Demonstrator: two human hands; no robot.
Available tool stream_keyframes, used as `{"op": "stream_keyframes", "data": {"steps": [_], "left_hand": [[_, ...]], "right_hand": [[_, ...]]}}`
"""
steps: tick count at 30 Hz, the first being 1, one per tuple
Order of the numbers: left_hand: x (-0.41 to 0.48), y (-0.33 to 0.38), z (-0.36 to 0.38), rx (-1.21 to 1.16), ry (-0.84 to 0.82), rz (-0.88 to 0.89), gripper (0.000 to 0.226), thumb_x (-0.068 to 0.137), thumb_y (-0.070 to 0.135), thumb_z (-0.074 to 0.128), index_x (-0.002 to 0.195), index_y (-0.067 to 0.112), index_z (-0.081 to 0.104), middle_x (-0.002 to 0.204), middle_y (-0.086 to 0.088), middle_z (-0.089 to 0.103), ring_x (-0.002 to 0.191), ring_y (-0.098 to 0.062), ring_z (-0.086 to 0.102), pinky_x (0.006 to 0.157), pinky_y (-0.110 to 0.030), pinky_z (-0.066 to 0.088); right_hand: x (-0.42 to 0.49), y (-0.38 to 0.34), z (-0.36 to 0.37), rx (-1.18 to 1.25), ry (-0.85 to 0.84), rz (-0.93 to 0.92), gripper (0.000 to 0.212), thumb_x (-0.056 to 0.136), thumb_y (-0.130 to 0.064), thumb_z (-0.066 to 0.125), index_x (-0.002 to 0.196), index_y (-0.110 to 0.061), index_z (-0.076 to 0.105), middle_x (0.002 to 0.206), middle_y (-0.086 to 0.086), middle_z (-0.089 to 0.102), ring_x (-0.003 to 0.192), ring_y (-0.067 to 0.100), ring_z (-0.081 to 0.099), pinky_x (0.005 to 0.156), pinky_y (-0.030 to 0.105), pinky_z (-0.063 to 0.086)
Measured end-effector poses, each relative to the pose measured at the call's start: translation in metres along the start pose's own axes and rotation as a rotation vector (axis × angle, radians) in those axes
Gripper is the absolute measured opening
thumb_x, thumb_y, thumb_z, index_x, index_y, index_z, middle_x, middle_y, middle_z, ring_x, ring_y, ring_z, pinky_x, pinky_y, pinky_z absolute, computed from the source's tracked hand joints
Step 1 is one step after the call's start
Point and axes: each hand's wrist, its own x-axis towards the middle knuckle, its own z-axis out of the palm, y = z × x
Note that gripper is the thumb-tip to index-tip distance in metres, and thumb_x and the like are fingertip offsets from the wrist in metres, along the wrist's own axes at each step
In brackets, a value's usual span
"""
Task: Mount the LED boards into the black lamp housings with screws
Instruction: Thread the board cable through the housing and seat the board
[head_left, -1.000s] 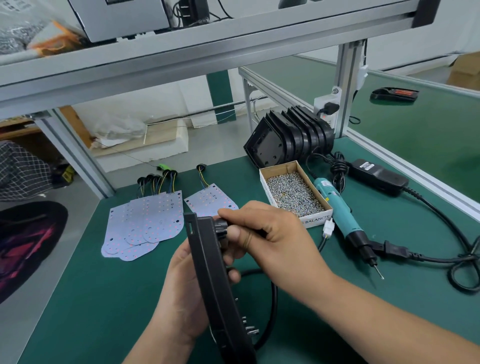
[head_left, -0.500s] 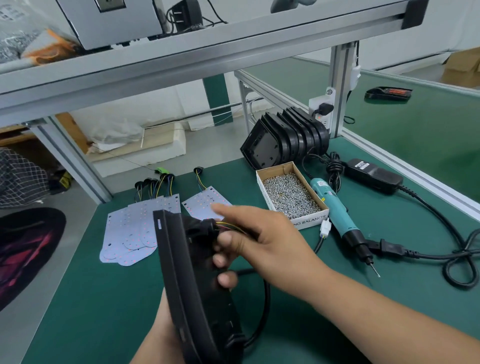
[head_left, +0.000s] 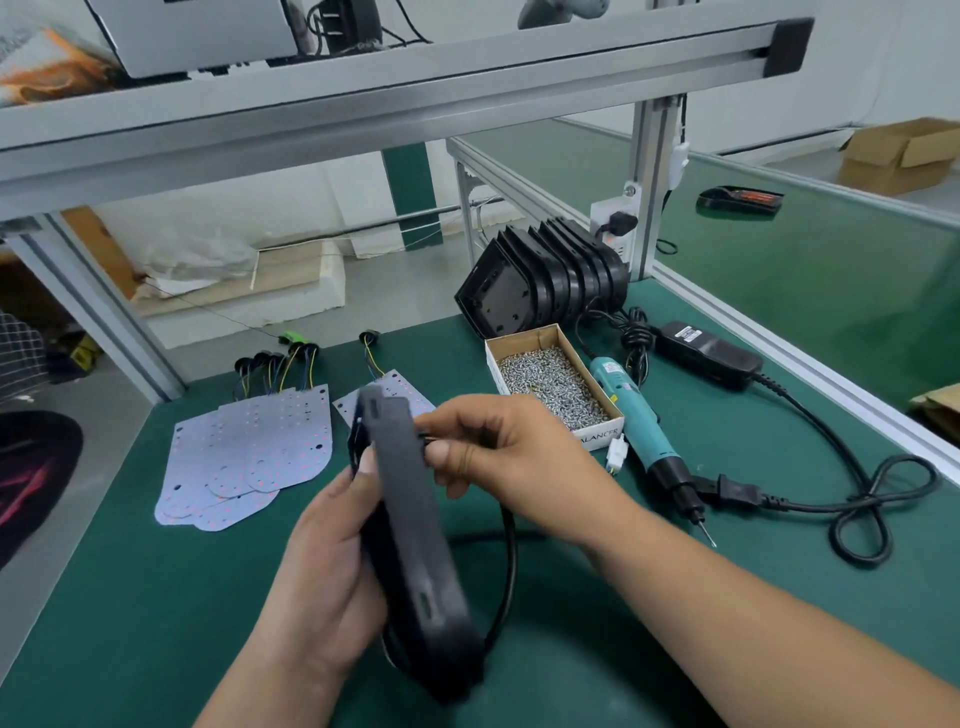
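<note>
Two hands in view, with one lamp housing between them, held over the green worktop, nearest to me. The left hand comes up from below. Its thumb lies along the housing's near edge and the other fingers curl round behind it, out of my sight. The housing is edge-on to the camera and tilted, top end leaning away.

The right hand reaches in from the right, forearm low across the worktop. Its thumb and forefinger are pressed together on a small dark fitting at the housing's upper right side, with the remaining fingers loosely curled under. I cannot make out what the fitting is. One black cable curves beneath the right wrist toward the housing's near end.

Further out, left:
- A fanned pile of LED boards, overlapped. At least four; exact count not readable.
- One single board lying apart, partly behind the housing's top.
- Wire leads running off the boards' far ends.

Further out, right:
- One open screw box, full.
- One teal electric screwdriver lying just beside it, bit toward me.
- One power adapter beyond.

Farthest: a row of spare housings standing on edge, six or seven by my count.
</note>
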Motion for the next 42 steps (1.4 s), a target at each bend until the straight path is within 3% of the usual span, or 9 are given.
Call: {"op": "stream_keyframes", "data": {"steps": [4,10,13,19,27,30,35,38,42], "left_hand": [[0.014,0.002,-0.016,-0.012,0.129,-0.017,0.047,0.091,0.037,0.065,0.126,0.007,0.074,0.124,-0.016,0.076,0.110,-0.028,0.076,0.077,-0.039,0.065],[0.026,0.009,-0.028,-0.058,0.371,0.082,0.029,0.104,0.030,0.064,0.121,0.009,0.073,0.115,-0.003,0.080,0.103,-0.016,0.078,0.075,-0.033,0.062],[0.025,0.009,-0.031,-0.030,0.401,0.129,0.033,0.104,0.031,0.065,0.128,0.008,0.070,0.115,-0.001,0.080,0.102,-0.016,0.078,0.081,-0.037,0.061],[0.024,0.003,-0.024,-0.029,0.393,0.121,0.033,0.104,0.031,0.066,0.128,0.008,0.069,0.116,-0.004,0.080,0.105,-0.020,0.078,0.088,-0.042,0.059],[0.027,0.001,-0.028,0.033,0.388,0.078,0.029,0.103,0.030,0.068,0.123,0.009,0.072,0.114,-0.004,0.081,0.101,-0.022,0.079,0.070,-0.033,0.064],[0.026,0.000,-0.027,0.049,0.357,0.066,0.027,0.104,0.030,0.066,0.121,0.009,0.073,0.114,-0.006,0.081,0.101,-0.024,0.079,0.071,-0.035,0.064],[0.020,-0.003,-0.022,0.316,0.252,0.050,0.020,0.105,0.027,0.065,0.111,0.011,0.075,0.105,-0.004,0.082,0.092,-0.022,0.080,0.065,-0.031,0.064],[0.014,-0.008,-0.015,0.630,0.230,0.058,0.020,0.104,0.027,0.066,0.092,0.013,0.073,0.087,0.005,0.081,0.076,-0.015,0.077,0.062,-0.027,0.058],[0.010,-0.008,-0.006,0.802,0.299,0.129,0.016,0.103,0.032,0.065,0.094,0.019,0.066,0.086,0.008,0.073,0.079,-0.017,0.067,0.068,-0.033,0.051]], "right_hand": [[0.001,0.001,-0.039,-0.239,-0.022,0.163,0.023,0.101,-0.020,0.072,0.121,-0.010,0.073,0.099,0.015,0.077,0.085,0.018,0.073,0.085,0.042,0.060],[-0.018,0.000,-0.028,-0.916,-0.413,0.212,0.058,0.072,-0.081,0.066,0.094,-0.027,0.065,0.077,-0.011,0.065,0.071,0.002,0.061,0.062,0.025,0.047],[-0.016,0.010,-0.012,-0.930,-0.452,0.177,0.057,0.085,-0.070,0.064,0.079,-0.014,0.063,0.068,0.001,0.068,0.062,0.017,0.061,0.060,0.036,0.052],[-0.015,0.013,-0.018,-0.244,-0.508,0.314,0.002,0.087,-0.022,0.071,0.089,-0.022,0.073,0.084,0.000,0.078,0.059,0.014,0.062,0.050,0.024,0.043],[-0.003,0.022,-0.030,0.118,-0.270,0.411,0.020,0.095,-0.015,0.055,0.082,-0.014,0.071,0.076,0.017,0.074,0.046,0.015,0.058,0.037,0.019,0.039],[-0.004,0.025,-0.024,-0.088,-0.239,0.410,0.025,0.102,-0.019,0.059,0.080,-0.012,0.067,0.069,0.008,0.072,0.045,0.015,0.056,0.037,0.021,0.039],[-0.003,0.023,-0.020,-0.988,-0.229,0.264,0.027,0.093,-0.031,0.067,0.077,-0.010,0.062,0.070,0.007,0.068,0.068,0.029,0.064,0.060,0.036,0.050],[-0.002,0.013,-0.040,-1.044,-0.182,0.250,0.024,0.095,-0.035,0.068,0.083,-0.014,0.065,0.071,-0.003,0.060,0.074,0.023,0.058,0.057,0.030,0.041],[0.001,0.009,-0.079,-0.878,0.296,0.086,0.010,0.096,-0.024,0.065,0.087,-0.025,0.071,0.075,-0.010,0.068,0.072,0.009,0.061,0.066,0.031,0.050]]}}
